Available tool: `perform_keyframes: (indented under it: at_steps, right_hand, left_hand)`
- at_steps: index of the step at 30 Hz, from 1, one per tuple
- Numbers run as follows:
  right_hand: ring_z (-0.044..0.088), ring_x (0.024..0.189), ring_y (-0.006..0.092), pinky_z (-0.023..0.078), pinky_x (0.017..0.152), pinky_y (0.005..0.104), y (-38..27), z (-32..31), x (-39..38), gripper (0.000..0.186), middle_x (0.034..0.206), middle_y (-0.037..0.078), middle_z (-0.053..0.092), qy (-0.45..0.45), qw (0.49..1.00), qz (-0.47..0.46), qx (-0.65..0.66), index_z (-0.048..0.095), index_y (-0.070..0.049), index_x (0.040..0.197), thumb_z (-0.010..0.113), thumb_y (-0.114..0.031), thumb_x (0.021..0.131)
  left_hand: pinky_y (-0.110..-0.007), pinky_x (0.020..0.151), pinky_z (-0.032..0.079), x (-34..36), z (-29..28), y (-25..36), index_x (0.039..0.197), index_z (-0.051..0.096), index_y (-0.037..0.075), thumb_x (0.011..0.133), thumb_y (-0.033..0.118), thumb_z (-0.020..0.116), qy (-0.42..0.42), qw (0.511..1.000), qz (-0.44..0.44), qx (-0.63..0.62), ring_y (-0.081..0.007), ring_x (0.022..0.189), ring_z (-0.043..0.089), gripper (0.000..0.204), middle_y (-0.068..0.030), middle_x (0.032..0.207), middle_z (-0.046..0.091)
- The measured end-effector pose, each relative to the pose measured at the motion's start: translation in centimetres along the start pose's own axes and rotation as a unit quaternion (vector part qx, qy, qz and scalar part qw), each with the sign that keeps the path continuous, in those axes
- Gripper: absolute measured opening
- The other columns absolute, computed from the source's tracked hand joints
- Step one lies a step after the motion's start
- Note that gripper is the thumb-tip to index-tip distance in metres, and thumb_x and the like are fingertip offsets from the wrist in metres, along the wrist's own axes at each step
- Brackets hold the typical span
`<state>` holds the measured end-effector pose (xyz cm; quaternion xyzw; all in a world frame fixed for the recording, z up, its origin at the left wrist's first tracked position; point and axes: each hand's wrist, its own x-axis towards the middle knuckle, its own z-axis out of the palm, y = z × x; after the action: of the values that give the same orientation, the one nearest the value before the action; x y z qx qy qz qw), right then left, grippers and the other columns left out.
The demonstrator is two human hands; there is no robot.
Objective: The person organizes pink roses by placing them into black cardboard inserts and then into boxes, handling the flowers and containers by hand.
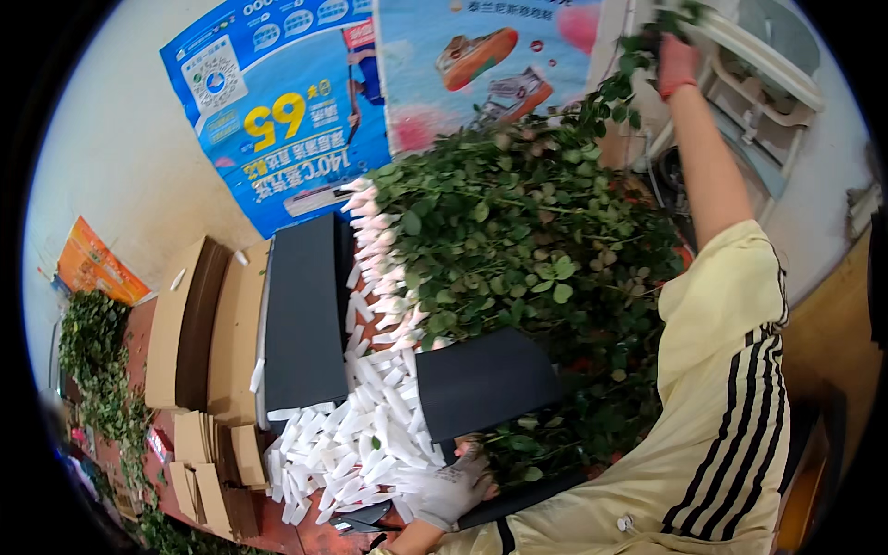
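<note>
My right hand (pixel 678 67), in a reddish glove, stretches to the far right and is closed around leafy green stems (pixel 638 55). My left hand (pixel 450 490), in a whitish glove, is low in the middle beside the lower edge of a black sheet (pixel 486 381). Its fingers are curled; what they hold, if anything, is hidden. A large heap of leafy rose stems (pixel 527 231) fills the table's middle and right, with pale pink buds (pixel 375 242) lined up along its left side. Many small white sleeves (pixel 370 444) lie piled left of my left hand.
A long black board (pixel 305 314) and stacks of brown cardboard (pixel 180 324) stand left of the sleeves. More leaves (pixel 97 370) lie at the far left of the red table (pixel 139 347). Posters (pixel 287 111) cover the wall behind. A whitish frame (pixel 758 65) stands at the right.
</note>
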<state>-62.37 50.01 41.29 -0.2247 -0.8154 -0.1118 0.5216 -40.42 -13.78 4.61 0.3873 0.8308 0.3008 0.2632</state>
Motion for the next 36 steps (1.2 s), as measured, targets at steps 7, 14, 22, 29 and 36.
perform_keyframes:
  at_steps: [7,14,22,29,36]
  right_hand:
    - [0.060,0.092,0.0260,0.047,0.078,0.0358,14.9,-5.9,-6.3,0.028,0.101,0.016,0.062,-0.065,0.987,0.142,-0.040,0.059,-0.002,0.105,0.050,-0.020,0.085]
    - [0.063,0.082,0.0263,0.049,0.077,0.0370,21.5,-17.1,-3.4,0.031,0.097,0.017,0.065,0.285,0.933,0.145,0.168,0.059,0.005,0.104,0.055,-0.015,0.079]
    - [0.061,0.088,0.0274,0.047,0.079,0.0337,-2.2,-25.4,-14.0,0.032,0.107,0.013,0.062,0.124,0.971,0.035,0.199,0.059,-0.002,0.105,0.065,-0.012,0.075]
    - [0.053,0.084,0.0208,0.044,0.068,0.0311,-12.4,-29.8,-39.4,0.003,0.092,-0.001,0.046,-0.355,0.795,-0.477,0.118,0.052,-0.012,0.081,0.051,-0.014,0.079]
    - [0.057,0.080,0.0174,0.044,0.068,0.0294,-18.7,-25.8,-47.7,0.020,0.092,0.006,0.057,-0.393,0.737,-0.548,-0.045,0.051,-0.005,0.094,0.049,-0.010,0.075]
  left_hand:
    - [-0.042,0.075,0.048,-0.5,0.1,0.3,0.113,0.057,0.010,0.083,0.035,0.053,0.041,0.998,-0.011,0.043,-0.0342,0.090,0.061,0.039,-0.0179,0.106,0.061]
    - [-0.040,0.077,0.049,1.3,0.4,1.3,0.113,0.059,0.014,0.081,0.037,0.055,0.024,0.993,0.010,0.112,-0.0322,0.091,0.061,0.040,-0.0144,0.109,0.061]
    - [-0.041,0.084,0.046,-2.5,2.7,-3.1,0.113,0.059,0.011,0.084,0.035,0.052,0.117,0.980,0.061,0.146,-0.0269,0.106,0.056,0.038,-0.0111,0.115,0.058]
    - [-0.044,0.068,0.048,0.4,1.7,0.6,0.099,0.059,0.008,0.081,0.028,0.054,0.107,0.989,0.024,0.098,-0.0342,0.079,0.061,0.028,-0.0166,0.087,0.063]
    - [-0.041,0.073,0.048,-1.0,1.6,-0.2,0.105,0.059,0.010,0.082,0.033,0.054,0.064,0.992,-0.037,0.098,-0.0309,0.087,0.061,0.033,-0.0134,0.101,0.062]
